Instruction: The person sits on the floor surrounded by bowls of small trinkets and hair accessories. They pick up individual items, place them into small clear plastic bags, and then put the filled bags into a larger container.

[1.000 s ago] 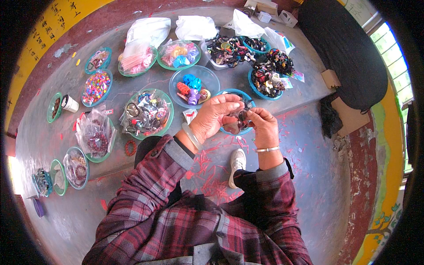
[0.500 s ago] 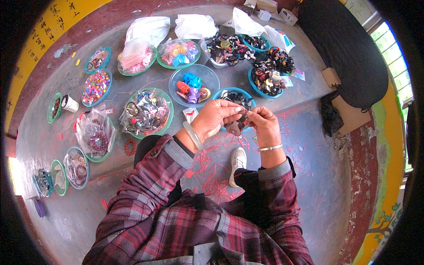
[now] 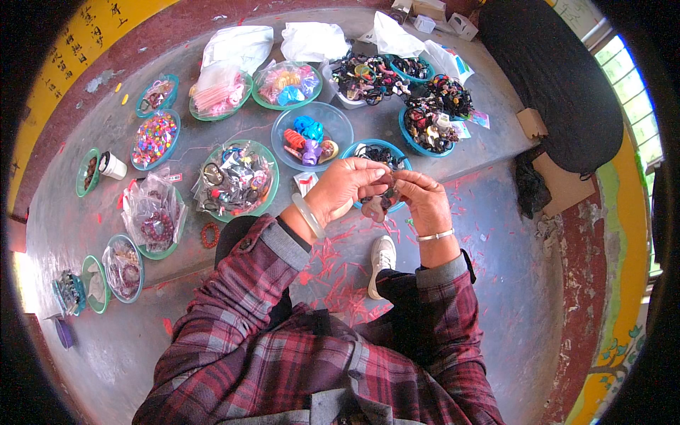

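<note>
My left hand (image 3: 345, 185) and my right hand (image 3: 426, 201) meet with pinched fingertips above a blue basin (image 3: 343, 154). Between them they hold a small, dark, thin piece, mostly hidden by the fingers. A rounded, brownish-pink ornament (image 3: 373, 208) dangles just below the fingertips, seemingly joined to it; its exact kind cannot be made out. Black bands (image 3: 380, 154) fill the basin underneath. Beyond my left hand stands a clear blue bowl (image 3: 276, 134) with red, blue and purple bundles. To its left, a green bowl (image 3: 274, 177) holds bagged black hair ties.
Several bowls hold beads (image 3: 154, 138), pink packets (image 3: 218, 95) and dark hair ties (image 3: 428, 131). White bags (image 3: 312, 41) lie at the back. Red scraps (image 3: 333, 276) litter the floor around my shoe (image 3: 382, 258). Cardboard (image 3: 563, 184) and a black bag (image 3: 530, 185) lie right.
The dangling ornament has shifted slightly left and turned. My right hand has tilted a little, its fingers still meeting the left hand's; both keep their pinch.
</note>
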The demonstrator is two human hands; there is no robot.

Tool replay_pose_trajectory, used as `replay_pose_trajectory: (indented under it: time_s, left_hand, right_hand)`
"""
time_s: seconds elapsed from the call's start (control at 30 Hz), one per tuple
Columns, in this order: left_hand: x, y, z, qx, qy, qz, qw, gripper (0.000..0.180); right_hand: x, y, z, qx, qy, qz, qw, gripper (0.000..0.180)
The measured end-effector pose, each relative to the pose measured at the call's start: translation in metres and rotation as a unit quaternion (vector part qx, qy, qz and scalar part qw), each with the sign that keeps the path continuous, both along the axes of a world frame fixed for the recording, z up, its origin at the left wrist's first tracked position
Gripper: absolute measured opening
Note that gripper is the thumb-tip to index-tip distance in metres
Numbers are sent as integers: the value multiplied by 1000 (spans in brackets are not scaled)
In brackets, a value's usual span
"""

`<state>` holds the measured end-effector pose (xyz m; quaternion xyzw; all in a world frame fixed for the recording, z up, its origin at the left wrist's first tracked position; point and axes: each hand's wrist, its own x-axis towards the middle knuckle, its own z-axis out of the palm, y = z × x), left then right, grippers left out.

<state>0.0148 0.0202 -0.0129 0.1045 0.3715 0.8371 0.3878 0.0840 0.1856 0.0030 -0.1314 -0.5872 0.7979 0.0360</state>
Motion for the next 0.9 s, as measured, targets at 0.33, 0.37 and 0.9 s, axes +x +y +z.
replay_pose_trajectory:
  time_s: [0.33, 0.37, 0.9]
  left_hand:
    - [0, 0, 1, 17, -14, 7, 1000, 19]
    - [0, 0, 0, 17, -12, 8, 1000, 19]
    - [-1, -4, 8, 71, -36, -17, 997, 23]
  right_hand:
    - [4, -7, 7, -47, 30, -3, 998, 14]
    - [3, -7, 5, -46, 33, -1, 998, 13]
    - [4, -10, 7, 16, 62, -20, 998, 11]
